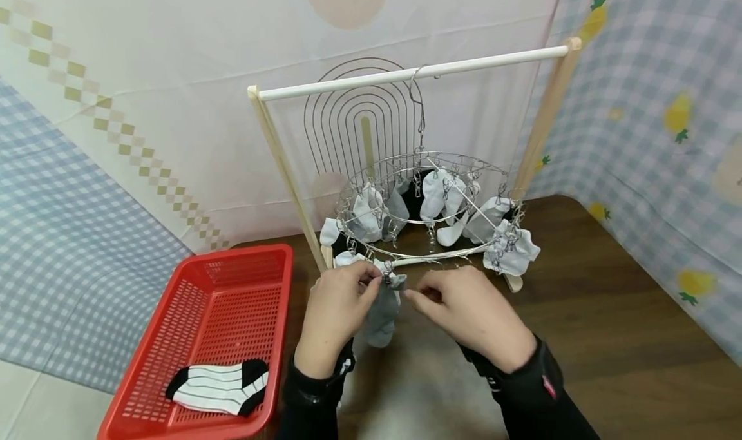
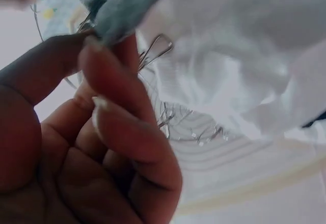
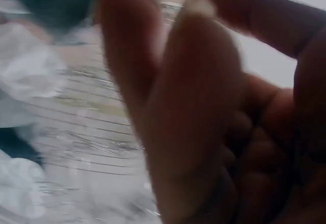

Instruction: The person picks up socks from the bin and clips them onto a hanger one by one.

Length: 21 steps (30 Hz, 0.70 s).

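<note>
A grey sock (image 1: 381,317) hangs at the near rim of a round metal clip hanger (image 1: 400,258). My left hand (image 1: 342,305) pinches its cuff beside a wire clip; the left wrist view shows the grey cloth (image 2: 127,12) at the fingertips. Close on the cuff's other side is my right hand (image 1: 472,308), with bent fingers and the thumb near the cloth. The right wrist view is blurred, so whether those fingertips hold the cloth cannot be told. White socks (image 1: 513,252), other grey ones and dark parts hang around the hanger.
The hanger hooks over a white rod (image 1: 359,80) on a wooden stand (image 1: 284,169). At left a red plastic basket (image 1: 284,298) holds a striped black-and-white sock (image 1: 223,386). All stand on a brown wooden table (image 1: 626,337), with patterned cloth behind and at the sides.
</note>
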Available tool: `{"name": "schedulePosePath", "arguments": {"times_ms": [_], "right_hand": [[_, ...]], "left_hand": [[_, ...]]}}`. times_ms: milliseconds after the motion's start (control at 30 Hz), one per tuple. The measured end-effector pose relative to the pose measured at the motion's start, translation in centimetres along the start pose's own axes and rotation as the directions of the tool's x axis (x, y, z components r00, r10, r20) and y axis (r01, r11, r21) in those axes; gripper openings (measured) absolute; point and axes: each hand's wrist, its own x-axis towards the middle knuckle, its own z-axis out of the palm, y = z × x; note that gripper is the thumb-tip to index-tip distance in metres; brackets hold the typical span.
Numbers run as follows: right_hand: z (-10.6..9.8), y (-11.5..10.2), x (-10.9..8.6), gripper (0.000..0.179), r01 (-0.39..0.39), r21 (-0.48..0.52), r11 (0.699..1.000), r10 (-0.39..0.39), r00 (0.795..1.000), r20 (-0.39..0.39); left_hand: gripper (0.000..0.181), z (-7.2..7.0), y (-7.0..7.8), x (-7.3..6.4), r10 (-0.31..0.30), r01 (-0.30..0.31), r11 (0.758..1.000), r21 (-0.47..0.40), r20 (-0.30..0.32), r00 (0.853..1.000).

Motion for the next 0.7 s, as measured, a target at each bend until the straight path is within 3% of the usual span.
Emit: {"name": "schedulePosePath", "arguments": {"times_ms": [67, 133, 200, 233, 300, 433, 567, 700], "right_hand": [[-1.2, 0.2, -0.8, 0.011, 0.089, -0.009, 0.996, -0.089, 0.983, -0.163], [-2.2, 0.7, -1.2, 0.004, 0.131, -0.067, 0.989, -0.146, 0.933, -0.330], [-2.9, 1.4, -1.4, 0.012, 0.109, -0.119, 0.987, -0.151, 0.883, -0.445], [-3.1, 1.7, -1.4, 0.017, 0.076, -0.143, 0.987, -0.136, 0.871, -0.473], [-3.2, 2.2, -1.4, 0.022, 0.015, -0.169, 0.986, -0.094, 0.876, -0.472], [-2.9, 2.8, -1.5, 0.022, -0.038, -0.172, 0.984, -0.037, 0.909, -0.415], [-2.7, 2.8, -1.4, 0.018, -0.032, -0.187, 0.982, -0.037, 0.934, -0.355], [-2.5, 2.6, -1.2, 0.018, -0.025, -0.206, 0.978, -0.047, 0.939, -0.340]], "left_hand": [[0.005, -0.2, -0.2, -0.1, -0.015, 0.016, 0.999, 0.037, -0.019, 1.000], [0.005, -0.3, -0.5, -0.2, -0.036, 0.039, 0.998, 0.058, -0.044, 0.998], [0.004, -0.4, -0.7, -0.2, -0.057, 0.061, 0.996, 0.066, -0.071, 0.996], [0.004, -0.6, -0.9, -0.2, -0.066, 0.072, 0.995, 0.072, -0.083, 0.994], [0.003, -0.8, -1.3, -0.2, -0.083, 0.091, 0.993, 0.079, -0.100, 0.991], [0.003, -1.0, -1.9, -0.2, -0.101, 0.111, 0.990, 0.089, -0.113, 0.988], [0.003, -1.2, -2.1, -0.2, -0.114, 0.125, 0.988, 0.091, -0.123, 0.986], [0.002, -1.6, -1.8, -0.5, -0.119, 0.138, 0.985, 0.100, -0.174, 0.977]]}}
